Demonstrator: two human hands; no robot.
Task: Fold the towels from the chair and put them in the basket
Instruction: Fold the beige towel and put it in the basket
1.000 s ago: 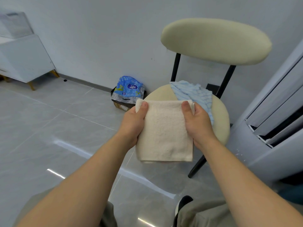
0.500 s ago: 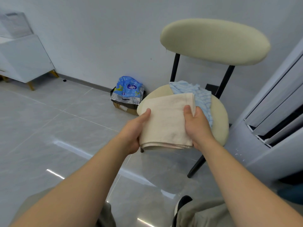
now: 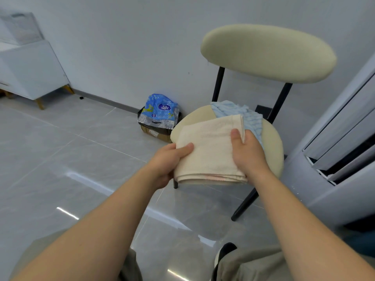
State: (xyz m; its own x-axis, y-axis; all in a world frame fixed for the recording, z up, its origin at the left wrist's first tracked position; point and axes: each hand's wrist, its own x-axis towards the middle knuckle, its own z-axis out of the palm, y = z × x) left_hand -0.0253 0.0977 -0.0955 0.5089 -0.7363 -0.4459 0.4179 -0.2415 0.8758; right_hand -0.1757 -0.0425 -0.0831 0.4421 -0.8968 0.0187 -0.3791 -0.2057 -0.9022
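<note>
A folded cream towel (image 3: pixel 211 147) is held flat in the air just in front of the chair seat (image 3: pixel 272 147). My left hand (image 3: pixel 168 161) grips its left edge with the thumb on top. My right hand (image 3: pixel 247 151) holds the right edge, thumb pressed on the upper face. A light blue striped towel (image 3: pixel 241 114) lies crumpled on the back of the seat, partly hidden behind the cream towel. No basket is in view.
The chair has a cream oval backrest (image 3: pixel 267 51) and black legs. A cardboard box with a blue plastic pack (image 3: pixel 160 112) sits on the floor left of the chair. A white cabinet (image 3: pixel 30 69) stands at far left, a white appliance (image 3: pixel 345 138) at right.
The towel hung vertically from both hands a second ago. It has been doubled over and now lies nearly horizontal, with my hands gripping its sides lower down.
</note>
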